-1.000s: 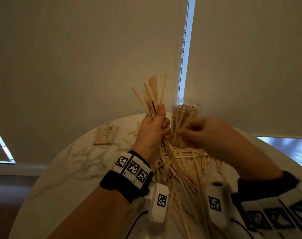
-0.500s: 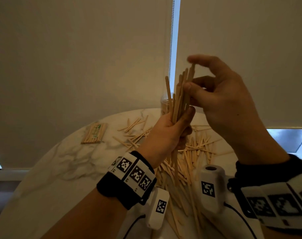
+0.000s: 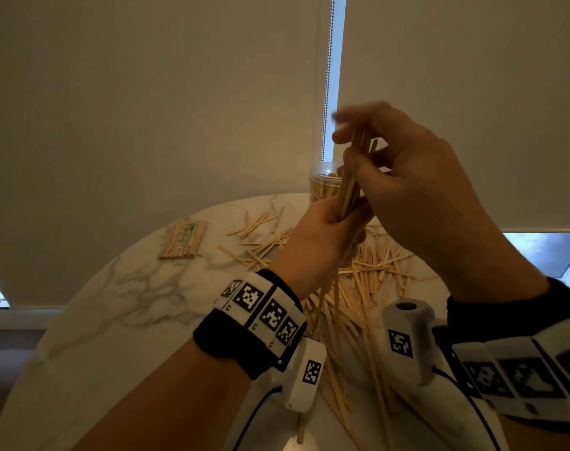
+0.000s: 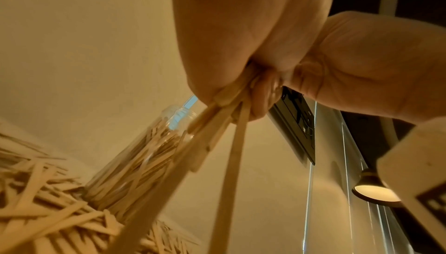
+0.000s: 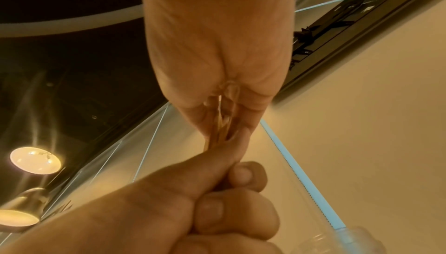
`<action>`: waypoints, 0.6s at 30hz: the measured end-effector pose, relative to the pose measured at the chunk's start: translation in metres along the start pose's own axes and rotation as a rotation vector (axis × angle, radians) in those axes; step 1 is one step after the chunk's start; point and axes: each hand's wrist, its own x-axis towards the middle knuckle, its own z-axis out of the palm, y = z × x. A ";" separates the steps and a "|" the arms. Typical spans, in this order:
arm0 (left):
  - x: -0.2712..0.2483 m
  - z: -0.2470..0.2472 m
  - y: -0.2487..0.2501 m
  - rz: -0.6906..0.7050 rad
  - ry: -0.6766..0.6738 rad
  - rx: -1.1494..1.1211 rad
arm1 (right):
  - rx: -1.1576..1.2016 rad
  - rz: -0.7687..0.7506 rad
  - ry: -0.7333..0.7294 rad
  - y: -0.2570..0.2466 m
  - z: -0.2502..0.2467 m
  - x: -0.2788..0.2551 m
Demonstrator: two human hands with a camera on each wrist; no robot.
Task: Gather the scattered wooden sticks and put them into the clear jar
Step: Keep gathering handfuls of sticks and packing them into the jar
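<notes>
My left hand (image 3: 326, 236) grips the lower part of an upright bundle of wooden sticks (image 3: 350, 187), held above the table in front of the clear jar (image 3: 322, 183). My right hand (image 3: 391, 164) closes its fingers and thumb round the bundle's upper part. In the left wrist view the sticks (image 4: 217, 136) hang below my fist, and the jar (image 4: 144, 151) stands nearly full of sticks. In the right wrist view my right hand (image 5: 224, 124) pinches the stick tops above the left fist (image 5: 217, 191). A loose stick pile (image 3: 368, 288) covers the table under both hands.
The round marble table (image 3: 114, 304) carries a wrapped pack of sticks (image 3: 184, 239) at the far left. Scattered sticks (image 3: 260, 242) lie left of the jar. Roller blinds and a bead chain (image 3: 327, 76) hang close behind the table. Ceiling lamps (image 5: 33, 161) glow overhead.
My left hand carried the bundle right, in front of the jar. My right hand rose from the jar's side, reached the stick tops, then closed round them and slid lower.
</notes>
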 end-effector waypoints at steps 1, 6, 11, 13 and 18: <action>0.000 0.000 0.001 -0.001 -0.002 -0.006 | -0.004 0.000 -0.004 0.000 0.001 0.000; 0.002 -0.025 0.017 0.025 0.209 -0.144 | 0.145 0.035 -0.086 -0.003 0.002 -0.002; 0.007 -0.060 0.029 0.107 0.428 -0.427 | 0.000 0.217 -0.495 0.002 0.019 -0.010; 0.007 -0.065 0.032 0.140 0.478 -0.499 | -0.115 0.267 -0.709 0.007 0.033 -0.016; 0.009 -0.066 0.033 0.193 0.517 -0.572 | -0.024 0.412 -0.813 0.009 0.052 -0.024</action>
